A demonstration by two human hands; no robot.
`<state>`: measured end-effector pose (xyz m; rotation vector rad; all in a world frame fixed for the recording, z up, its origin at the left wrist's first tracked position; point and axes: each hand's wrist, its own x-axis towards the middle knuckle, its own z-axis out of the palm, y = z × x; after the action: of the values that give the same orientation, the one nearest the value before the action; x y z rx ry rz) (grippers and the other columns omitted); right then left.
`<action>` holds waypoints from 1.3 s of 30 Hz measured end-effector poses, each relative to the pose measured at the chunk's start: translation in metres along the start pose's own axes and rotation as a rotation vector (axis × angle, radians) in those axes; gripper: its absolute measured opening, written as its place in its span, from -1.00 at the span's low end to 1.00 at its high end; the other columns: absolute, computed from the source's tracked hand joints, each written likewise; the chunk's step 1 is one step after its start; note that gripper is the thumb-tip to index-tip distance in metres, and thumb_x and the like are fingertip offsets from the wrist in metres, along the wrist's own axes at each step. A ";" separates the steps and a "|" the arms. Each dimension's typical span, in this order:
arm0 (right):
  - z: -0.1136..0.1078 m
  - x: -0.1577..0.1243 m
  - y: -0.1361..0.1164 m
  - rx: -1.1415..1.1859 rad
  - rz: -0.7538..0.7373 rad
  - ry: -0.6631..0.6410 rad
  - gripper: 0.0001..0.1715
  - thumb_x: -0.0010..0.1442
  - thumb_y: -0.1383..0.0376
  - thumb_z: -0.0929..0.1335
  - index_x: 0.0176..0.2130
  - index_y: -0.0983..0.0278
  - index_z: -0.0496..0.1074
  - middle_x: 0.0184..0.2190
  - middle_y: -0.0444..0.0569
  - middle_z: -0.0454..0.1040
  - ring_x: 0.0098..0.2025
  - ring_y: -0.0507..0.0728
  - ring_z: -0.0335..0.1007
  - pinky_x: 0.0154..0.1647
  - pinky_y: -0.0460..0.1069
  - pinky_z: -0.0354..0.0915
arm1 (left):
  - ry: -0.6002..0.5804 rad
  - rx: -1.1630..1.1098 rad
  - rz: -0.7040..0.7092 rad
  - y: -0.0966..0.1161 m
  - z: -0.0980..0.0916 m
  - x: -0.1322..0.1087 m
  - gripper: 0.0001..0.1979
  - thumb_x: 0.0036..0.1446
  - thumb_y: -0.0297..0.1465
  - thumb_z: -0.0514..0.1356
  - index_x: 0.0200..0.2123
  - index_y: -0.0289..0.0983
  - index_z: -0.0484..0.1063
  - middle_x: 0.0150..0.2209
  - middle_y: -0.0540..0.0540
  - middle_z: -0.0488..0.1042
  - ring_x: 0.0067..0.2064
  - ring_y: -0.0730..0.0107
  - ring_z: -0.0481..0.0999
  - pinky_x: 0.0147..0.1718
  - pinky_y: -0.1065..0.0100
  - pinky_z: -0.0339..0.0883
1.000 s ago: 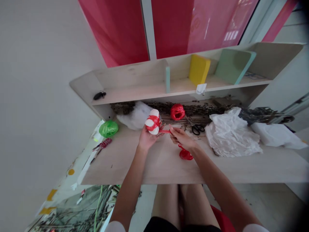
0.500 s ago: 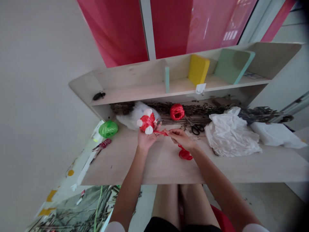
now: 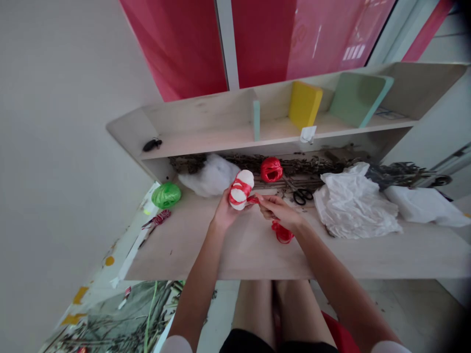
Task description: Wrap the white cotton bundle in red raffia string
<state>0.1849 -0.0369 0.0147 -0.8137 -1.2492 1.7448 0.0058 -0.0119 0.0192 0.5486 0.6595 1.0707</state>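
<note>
A person seated at a pale wood-laminate desk (image 3: pixel 221 260) works bare-handed at the centre of the frame. The left hand (image 3: pixel 225 212) cups a white stuffed ball (image 3: pixel 241 190) bound with bands of red raffia, tilted toward 1 o'clock. Its fingers curl behind the ball and are partly hidden, so the firmness of the grip cannot be told. The right hand (image 3: pixel 280 210), fingers pressed together, pinches a red raffia strand (image 3: pixel 253 199) just beside the ball; the fingertips hide part of the strand.

At 5 o'clock from the hands, a loose red raffia tangle (image 3: pixel 282 233) lies on the desk just below the right hand. A red raffia ball (image 3: pixel 271 169) sits at 12 o'clock, black-handled scissors (image 3: pixel 301 196) at 2 o'clock and a crumpled white sheet (image 3: pixel 355 203) farther out at 3 o'clock. White cotton wadding (image 3: pixel 208 175) lies at 10 o'clock, a green raffia ball (image 3: pixel 166 195) at 9 o'clock. Dried twigs (image 3: pixel 290 177) run along the back beneath a wooden shelf unit (image 3: pixel 206 125) holding a yellow block (image 3: pixel 305 104). Red panels (image 3: pixel 257 44) rise behind it, cut off by the frame's top edge.
</note>
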 end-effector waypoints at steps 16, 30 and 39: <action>0.000 0.005 0.007 -0.345 0.153 0.293 -0.32 0.03 -0.30 0.29 -0.59 0.21 0.10 -0.70 -0.27 -0.02 -0.67 -0.07 -0.16 -0.68 -0.09 -0.19 | 0.151 0.512 0.502 -0.017 0.000 0.007 -0.53 -0.22 -0.53 0.40 -0.14 -0.17 0.51 -0.10 -0.03 0.53 -0.03 0.35 0.47 -0.01 0.43 0.28; -0.011 0.004 -0.003 -0.557 0.021 0.362 -0.45 0.07 -0.13 0.32 -0.45 0.31 0.45 -0.66 -0.22 0.13 -0.58 -0.02 0.06 -0.60 -0.09 0.05 | 0.175 0.491 0.516 -0.009 -0.001 0.006 -0.53 -0.22 -0.55 0.40 -0.15 -0.19 0.51 -0.11 -0.05 0.54 -0.05 0.34 0.49 -0.04 0.42 0.31; -0.017 0.009 0.007 -0.644 -0.065 0.463 -0.23 0.08 -0.31 0.18 -0.57 0.29 0.41 -0.71 -0.17 0.10 -0.63 0.00 0.05 -0.60 -0.06 0.05 | 0.247 0.250 0.377 -0.003 -0.001 0.009 -0.69 -0.09 -0.35 0.35 -0.20 -0.22 0.50 -0.25 0.01 0.57 -0.19 0.39 0.55 -0.20 0.43 0.37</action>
<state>0.1939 -0.0226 0.0028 -1.4278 -1.4917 1.0004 0.0099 -0.0046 0.0147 0.7849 0.9392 1.4340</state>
